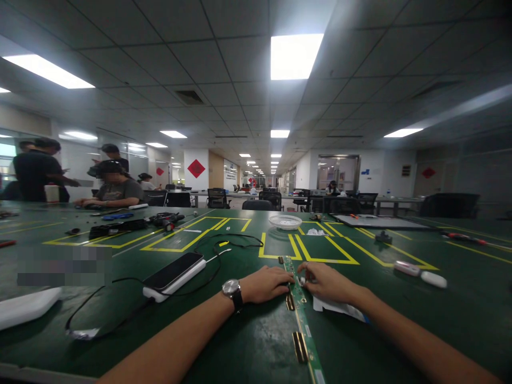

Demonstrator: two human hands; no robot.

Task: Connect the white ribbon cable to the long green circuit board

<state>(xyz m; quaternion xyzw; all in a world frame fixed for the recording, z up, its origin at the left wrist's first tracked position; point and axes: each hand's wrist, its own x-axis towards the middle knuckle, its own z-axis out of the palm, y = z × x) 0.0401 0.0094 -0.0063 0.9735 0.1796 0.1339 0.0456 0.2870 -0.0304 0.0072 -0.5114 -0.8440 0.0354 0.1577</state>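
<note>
A long, narrow green circuit board (304, 322) lies on the green table, running from the front edge of the view up between my hands. Brown-gold flex tabs stick out along its left side. My left hand (266, 284), with a watch on the wrist, rests against the board's left edge, fingers together on it. On the other side, my right hand (326, 281) has thumb and fingers bent in a pinch around a small white item (303, 280) beside the board; its details are too small to tell. Under my right wrist lies a white sheet (336, 308).
On the left, a phone (174, 271) sits on a white block with black cables. A white round basket (285, 222) stands beyond the board. A pink-white object (407, 268) and a screwdriver (464, 238) lie right. A person (116, 186) sits across at far left.
</note>
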